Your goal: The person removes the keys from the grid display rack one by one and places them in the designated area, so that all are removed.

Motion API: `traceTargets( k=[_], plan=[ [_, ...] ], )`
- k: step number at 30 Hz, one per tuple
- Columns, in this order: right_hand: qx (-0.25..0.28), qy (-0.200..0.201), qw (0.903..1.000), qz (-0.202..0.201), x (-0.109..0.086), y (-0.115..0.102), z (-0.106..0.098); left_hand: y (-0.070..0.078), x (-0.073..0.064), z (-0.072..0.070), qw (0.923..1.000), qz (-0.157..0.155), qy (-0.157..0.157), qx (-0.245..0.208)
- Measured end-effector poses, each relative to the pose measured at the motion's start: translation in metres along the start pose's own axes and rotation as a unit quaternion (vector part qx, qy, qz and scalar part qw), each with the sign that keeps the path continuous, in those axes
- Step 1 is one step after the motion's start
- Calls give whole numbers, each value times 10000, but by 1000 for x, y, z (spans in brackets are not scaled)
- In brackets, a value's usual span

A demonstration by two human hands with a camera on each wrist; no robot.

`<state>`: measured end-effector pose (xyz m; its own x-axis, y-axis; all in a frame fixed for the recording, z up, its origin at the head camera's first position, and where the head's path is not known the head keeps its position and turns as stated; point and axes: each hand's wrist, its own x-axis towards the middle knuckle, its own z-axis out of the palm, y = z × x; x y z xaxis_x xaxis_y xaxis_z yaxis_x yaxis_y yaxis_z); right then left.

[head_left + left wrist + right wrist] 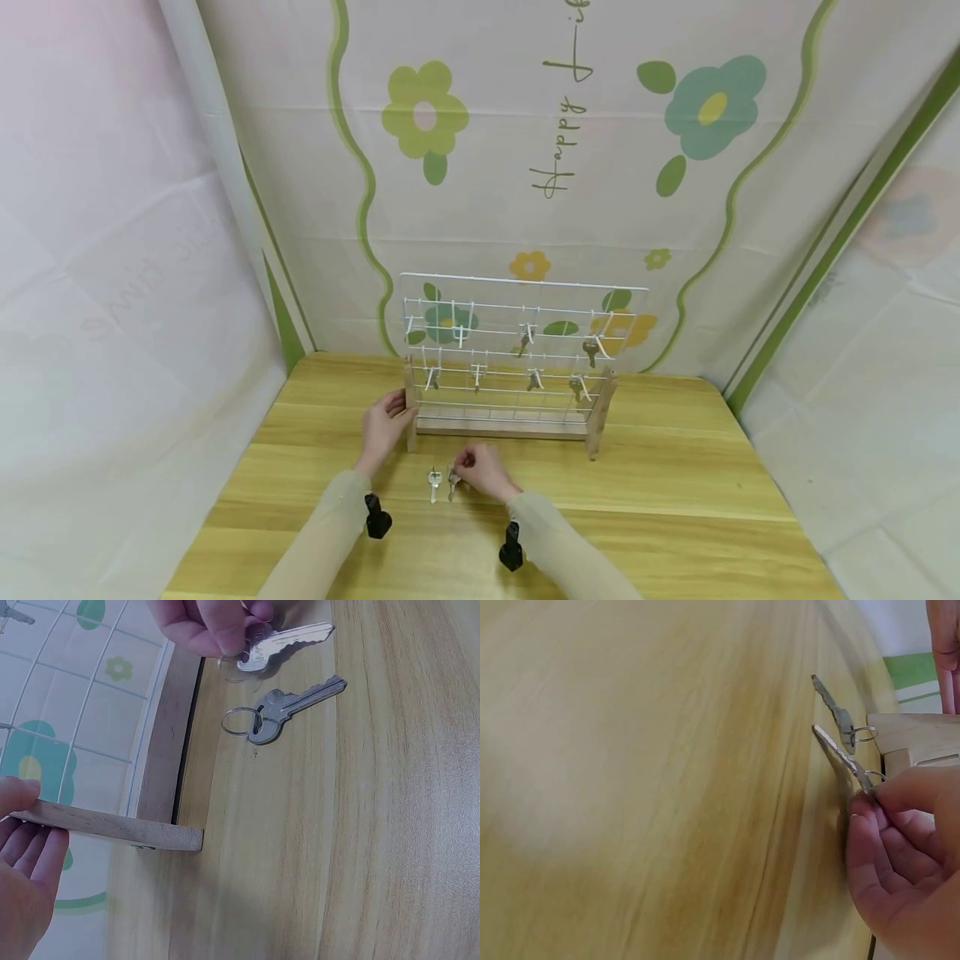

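My left hand (384,429) grips the left wooden side post (120,826) of a white wire rack, thumb on one face and fingers on the other. In front of the rack, my right hand (486,473) pinches a silver key (289,643) near its head and split ring. That key's blade points toward the front of the table, low over the wood. A second silver key (289,711) with its own ring (241,721) lies flat on the table beside it, to the left in the head view.
The rack's wooden crossbar (495,427) runs low between its side posts. Several keys hang from its hooks, including one (591,352) at upper right. Behind stands a flower-printed cloth (487,167); more cloth (112,333) flanks the wooden table (690,500).
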<state>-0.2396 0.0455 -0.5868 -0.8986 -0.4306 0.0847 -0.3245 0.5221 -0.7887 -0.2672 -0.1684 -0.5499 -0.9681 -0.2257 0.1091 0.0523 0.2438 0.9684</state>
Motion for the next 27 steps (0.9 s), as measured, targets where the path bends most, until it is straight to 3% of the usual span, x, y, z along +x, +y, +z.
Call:
traceTargets(
  k=[27],
  plan=[
    [-366,47,9990,-244,1,2,5,-2,0,1,10000,7,-43,45]
  ],
)
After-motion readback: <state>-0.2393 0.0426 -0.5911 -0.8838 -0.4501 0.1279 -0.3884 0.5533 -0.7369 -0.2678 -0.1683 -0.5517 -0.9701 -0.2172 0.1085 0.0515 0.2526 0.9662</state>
